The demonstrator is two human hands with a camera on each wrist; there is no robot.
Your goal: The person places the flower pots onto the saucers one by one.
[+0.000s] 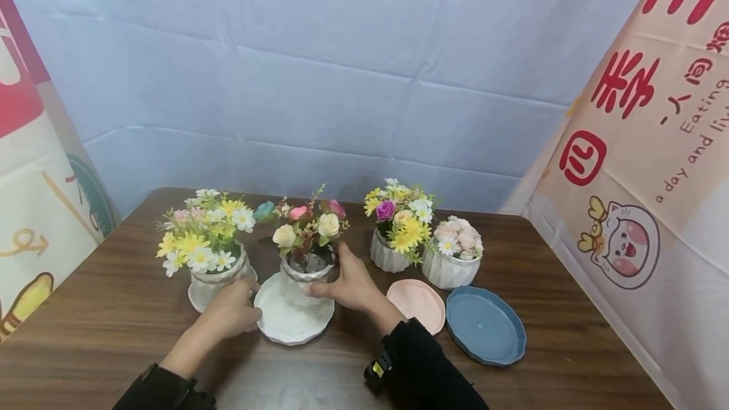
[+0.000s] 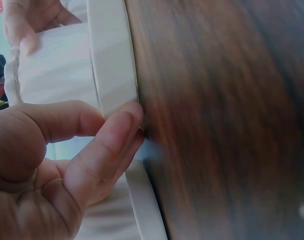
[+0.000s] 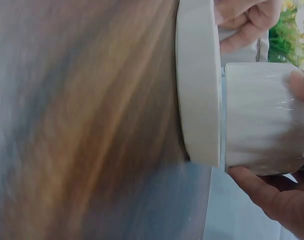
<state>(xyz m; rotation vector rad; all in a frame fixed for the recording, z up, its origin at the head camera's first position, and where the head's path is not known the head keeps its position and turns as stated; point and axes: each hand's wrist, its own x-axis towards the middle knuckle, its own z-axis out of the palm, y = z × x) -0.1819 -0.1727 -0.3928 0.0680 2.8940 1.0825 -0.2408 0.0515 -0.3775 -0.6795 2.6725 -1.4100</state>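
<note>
A white ceramic flowerpot [image 1: 302,286] with cream and pink roses stands upright over the back part of a white scalloped saucer [image 1: 287,328]. My right hand [image 1: 352,283] grips this pot from the right, thumb on its front and fingers around the far side. In the right wrist view the pot's base [image 3: 236,120] is right at the saucer's surface. My left hand [image 1: 228,312] pinches the saucer's left edge; the left wrist view has the thumb and fingertips together at the rim [image 2: 117,65]. Just beyond that hand, another white pot [image 1: 213,283] holds yellow and white daisies.
The daisy pot stands on a pale saucer [image 1: 195,299]. Two more white flowerpots, one with mixed flowers [image 1: 390,252] and one with pale pink blooms [image 1: 450,271], stand right of centre. Before them lie a pink saucer [image 1: 418,305] and a blue saucer [image 1: 486,328].
</note>
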